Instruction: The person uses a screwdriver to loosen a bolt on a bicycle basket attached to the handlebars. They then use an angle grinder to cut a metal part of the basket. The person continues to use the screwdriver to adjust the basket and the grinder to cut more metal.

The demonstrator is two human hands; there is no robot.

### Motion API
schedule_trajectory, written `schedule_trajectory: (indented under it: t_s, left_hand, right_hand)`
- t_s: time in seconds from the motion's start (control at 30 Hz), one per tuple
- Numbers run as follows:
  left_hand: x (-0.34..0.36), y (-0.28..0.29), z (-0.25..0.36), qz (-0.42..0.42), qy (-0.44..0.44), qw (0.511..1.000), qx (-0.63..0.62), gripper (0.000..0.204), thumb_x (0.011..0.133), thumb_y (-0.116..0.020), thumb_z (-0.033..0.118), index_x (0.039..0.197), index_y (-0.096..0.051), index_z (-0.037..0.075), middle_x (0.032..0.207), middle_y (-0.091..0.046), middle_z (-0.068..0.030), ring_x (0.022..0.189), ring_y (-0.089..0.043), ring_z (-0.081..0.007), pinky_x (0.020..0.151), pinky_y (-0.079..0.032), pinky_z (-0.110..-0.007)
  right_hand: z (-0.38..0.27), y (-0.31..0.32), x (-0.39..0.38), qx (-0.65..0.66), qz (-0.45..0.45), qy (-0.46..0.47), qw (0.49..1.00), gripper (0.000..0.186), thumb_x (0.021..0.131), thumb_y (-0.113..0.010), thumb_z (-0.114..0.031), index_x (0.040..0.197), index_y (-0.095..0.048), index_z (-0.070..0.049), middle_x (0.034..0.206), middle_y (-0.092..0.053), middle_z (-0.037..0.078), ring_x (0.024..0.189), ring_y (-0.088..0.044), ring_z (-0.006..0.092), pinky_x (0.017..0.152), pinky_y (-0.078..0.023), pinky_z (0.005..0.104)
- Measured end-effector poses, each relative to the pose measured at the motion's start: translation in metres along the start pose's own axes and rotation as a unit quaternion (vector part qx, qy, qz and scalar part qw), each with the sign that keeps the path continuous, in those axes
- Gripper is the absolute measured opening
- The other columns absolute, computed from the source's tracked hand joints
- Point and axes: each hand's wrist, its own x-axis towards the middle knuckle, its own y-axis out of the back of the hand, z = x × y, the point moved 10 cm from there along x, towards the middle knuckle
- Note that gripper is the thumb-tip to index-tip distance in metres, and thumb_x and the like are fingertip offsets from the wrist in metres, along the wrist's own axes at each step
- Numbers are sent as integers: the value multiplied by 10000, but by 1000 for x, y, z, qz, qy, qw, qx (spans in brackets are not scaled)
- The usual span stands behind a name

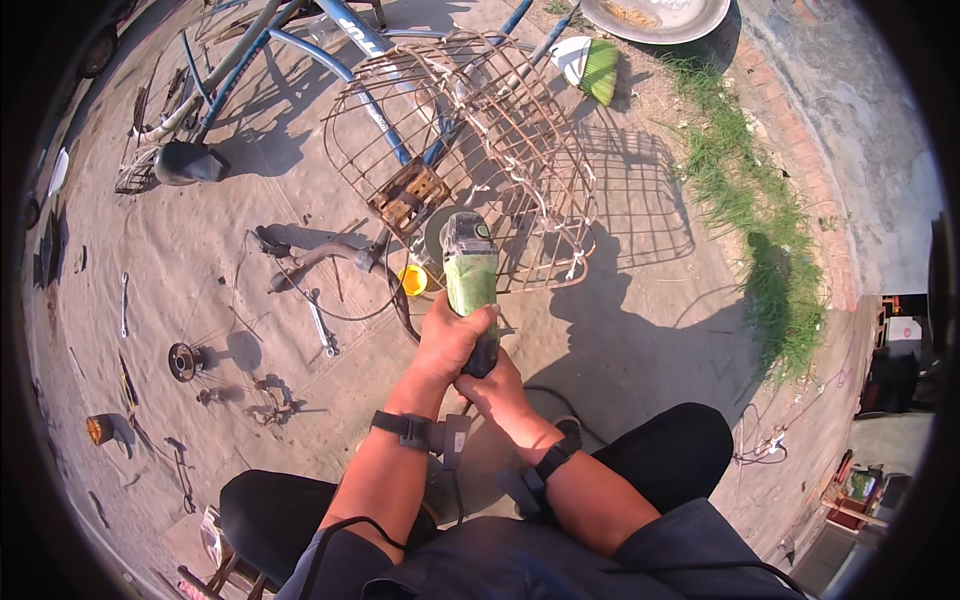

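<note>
A green angle grinder [471, 280] is gripped in both my hands, its head pointing away from me. My left hand [447, 340] wraps around the body, and my right hand [494, 388] closes on the dark rear end. The grinder's disc [432, 240] lies beside a rusty metal bracket [411, 195] on a rusty wire basket [520, 150]; whether disc and metal touch I cannot tell. A yellow cup-like piece [412, 280] sits just left of the grinder. Curved bicycle handlebars [335, 255] rest on the ground farther left.
Blue bicycle frame tubes [355, 40] and a black saddle [188, 163] lie beyond. Wrenches [321, 322] and a wheel hub [184, 361] are scattered at left. A power cord [560, 394] runs near my feet. A green-bristled broom [596, 70] and a metal basin [655, 15] are at far right.
</note>
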Motion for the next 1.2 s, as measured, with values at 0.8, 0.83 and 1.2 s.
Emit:
schedule_trajectory:
  t_s: [0.8, 0.83, 1.2]
  left_hand:
    - [19, 0, 3, 6, 1, 999, -37, 483, 863, -818, 225, 1223, -632, -39, 1052, -717, -99, 871, -674, -169, 795, -555, -327]
    - [19, 0, 4, 5, 2, 999, -38, 479, 863, -819, 223, 1218, -633, -39, 1053, -717, -99, 869, -674, -169, 793, -555, -327]
    - [19, 5, 3, 9, 3, 1000, -15, 520, 861, -825, 237, 1239, -618, -52, 1068, -719, -107, 898, -676, -170, 819, -553, -328]
  right_hand:
    - [-7, 3, 22, -75, -7, 5, 997, 321, 742, -725, -35, 1018, -564, -11, 774, -632, 27, 616, -618, 129, 531, -489, 305]
    - [-4, 3, 23, -83, -9, -5, 997, 382, 727, -753, -100, 1047, -572, 1, 769, -652, 49, 621, -639, 155, 549, -505, 322]
    - [8, 6, 26, -81, 10, 0, 997, 510, 683, -805, -235, 1078, -624, 32, 849, -726, 130, 770, -725, 260, 704, -569, 391]
